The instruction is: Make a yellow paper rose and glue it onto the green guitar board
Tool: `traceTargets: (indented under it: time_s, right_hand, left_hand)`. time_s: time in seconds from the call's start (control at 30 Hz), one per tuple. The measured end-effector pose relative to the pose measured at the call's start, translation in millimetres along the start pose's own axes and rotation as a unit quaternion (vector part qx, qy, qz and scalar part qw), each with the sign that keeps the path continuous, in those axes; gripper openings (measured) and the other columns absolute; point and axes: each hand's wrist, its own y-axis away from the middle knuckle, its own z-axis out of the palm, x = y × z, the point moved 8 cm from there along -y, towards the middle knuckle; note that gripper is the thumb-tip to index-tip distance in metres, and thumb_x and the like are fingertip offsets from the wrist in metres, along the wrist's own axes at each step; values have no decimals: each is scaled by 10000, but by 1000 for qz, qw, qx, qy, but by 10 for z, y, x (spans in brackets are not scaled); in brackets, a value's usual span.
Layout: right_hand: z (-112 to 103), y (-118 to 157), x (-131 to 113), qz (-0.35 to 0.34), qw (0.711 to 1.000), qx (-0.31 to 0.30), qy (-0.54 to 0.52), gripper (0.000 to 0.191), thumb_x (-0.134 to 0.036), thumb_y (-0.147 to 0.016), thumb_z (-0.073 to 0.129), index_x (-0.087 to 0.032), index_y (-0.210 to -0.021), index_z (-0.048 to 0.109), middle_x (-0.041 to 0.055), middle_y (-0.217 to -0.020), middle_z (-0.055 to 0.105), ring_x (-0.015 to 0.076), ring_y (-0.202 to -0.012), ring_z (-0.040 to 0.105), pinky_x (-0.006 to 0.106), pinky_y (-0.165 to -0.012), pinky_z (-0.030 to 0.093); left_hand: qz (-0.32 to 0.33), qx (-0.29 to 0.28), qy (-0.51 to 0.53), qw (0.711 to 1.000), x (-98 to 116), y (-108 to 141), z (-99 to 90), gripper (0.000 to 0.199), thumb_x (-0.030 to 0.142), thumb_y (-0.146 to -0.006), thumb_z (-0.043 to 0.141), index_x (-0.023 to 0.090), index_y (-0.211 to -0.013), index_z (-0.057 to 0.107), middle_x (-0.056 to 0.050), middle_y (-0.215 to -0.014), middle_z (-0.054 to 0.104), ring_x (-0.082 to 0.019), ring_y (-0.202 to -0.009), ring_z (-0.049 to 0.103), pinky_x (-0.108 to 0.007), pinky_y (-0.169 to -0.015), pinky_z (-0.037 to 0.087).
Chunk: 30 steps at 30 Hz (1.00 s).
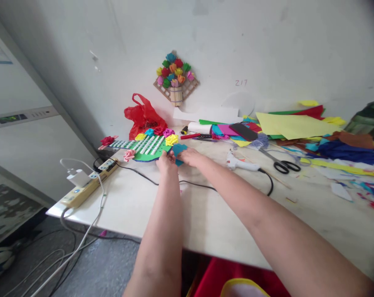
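Note:
A green board point(146, 156) with white strips lies on the table, with yellow, blue, magenta, pink and red paper flowers around its edge. At its right end is a blue paper piece point(180, 152). My left hand point(167, 161) touches the board's right edge beside the blue piece, its fingers pressed together; what they grip is too small to make out. My right hand point(188, 156) is on the blue piece from the right, fingers closed around its edge.
A glue gun point(244, 163) and black scissors point(282, 165) lie to the right. Colored paper point(286, 125) is piled at the back right. A red bag point(143, 117) stands behind the board. At the left is a power strip point(84, 190), and a black cord crosses the table.

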Motion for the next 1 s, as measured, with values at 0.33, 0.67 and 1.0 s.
traceTargets:
  time_s: [0.33, 0.67, 1.0]
  right_hand:
    - [193, -25, -52, -18, 960, -77, 267, 334, -115, -871, 401, -96, -1056, 678, 149, -1113, 667, 230, -1033, 605, 297, -855, 444]
    - [-391, 299, 81, -46, 929, -65, 363, 301, -83, -851, 417, -98, -929, 707, 134, -1001, 694, 232, -980, 610, 299, -745, 420]
    - [-450, 911, 243, -30, 919, -115, 376, 286, -50, -781, 482, -158, -861, 735, 97, -941, 708, 237, -918, 618, 303, -652, 394]
  left_hand:
    - [24, -6, 2, 1000, 21, 5, 1, 148, 108, -840, 474, 113, -976, 531, -17, -635, 611, -43, -453, 514, -128, -422, 369]
    - [27, -29, -23, 999, 5, 23, 87, 247, 131, -848, 462, 112, -1087, 523, -16, -651, 630, -50, -453, 506, -148, -448, 357]
    - [-6, -62, -57, 996, -192, 65, 104, 162, 101, -865, 457, 128, -1006, 532, 4, -633, 584, -46, -464, 513, -140, -454, 367]
